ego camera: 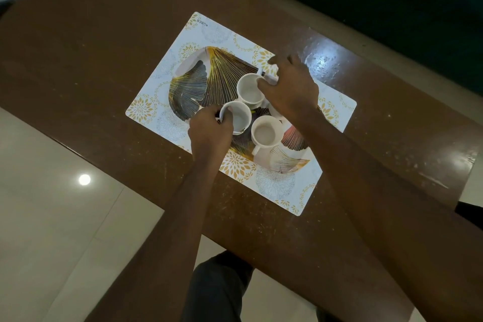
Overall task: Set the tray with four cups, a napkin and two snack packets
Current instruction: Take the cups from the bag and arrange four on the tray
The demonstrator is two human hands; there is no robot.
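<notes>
An oval tray with a dark and gold leaf pattern lies on a white floral placemat. Three white cups stand on its right half. My left hand grips the rim of the near-left cup. Fingers of my right hand rest on the rim of the far cup. A third cup, handle pointing toward me, stands untouched between my arms. A bit of another white cup shows under my right palm, mostly hidden. No napkin or snack packet is in view.
The placemat lies on a brown wooden table, whose near edge runs diagonally past my left arm. Pale floor tiles lie below it at the left. My dark trouser leg shows at the bottom. The tray's left half is bare.
</notes>
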